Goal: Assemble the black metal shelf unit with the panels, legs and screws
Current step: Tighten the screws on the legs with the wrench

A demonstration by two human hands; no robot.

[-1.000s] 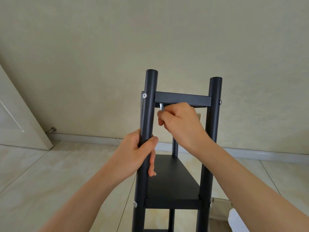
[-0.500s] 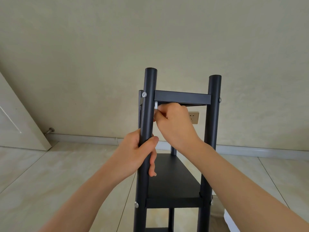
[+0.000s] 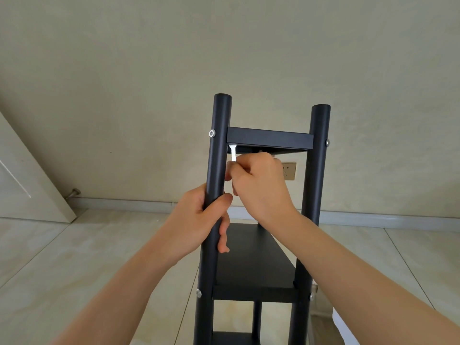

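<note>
Two legs of the shelf unit (image 3: pixel 258 265) face the camera, both upright: the left leg (image 3: pixel 219 150) and the right leg (image 3: pixel 318 158), with the top panel (image 3: pixel 270 139) bridging them near their upper ends and a middle panel (image 3: pixel 254 260) lower down. A screw (image 3: pixel 211 133) sits in the outer face of the left leg at top-panel height; a matching one (image 3: pixel 327 142) shows on the right leg, and two more mark the middle panel joints. A silver hex key (image 3: pixel 233 153) stands nearly vertical just inside the left leg, its upper end touching the underside corner of the top panel. The right hand (image 3: pixel 258 185) pinches the key's lower part, fingers curled round it, directly below that corner. The left hand (image 3: pixel 199 220) is wrapped round the left leg below the key, thumb across the front, steadying the frame. Governing relation: the fastening point lies straight above the right hand and hard against the leg's inner side, so the key's long axis runs parallel to the leg. Judgement: any turning stroke will have little room between leg and panel edge. What the key's tip engages is hidden under the panel. Beyond the unit are a wall socket (image 3: pixel 288 170), a baseboard (image 3: pixel 388 217), the tiled floor (image 3: pixel 74 257) and a door (image 3: pixel 22 185) at far left.
</note>
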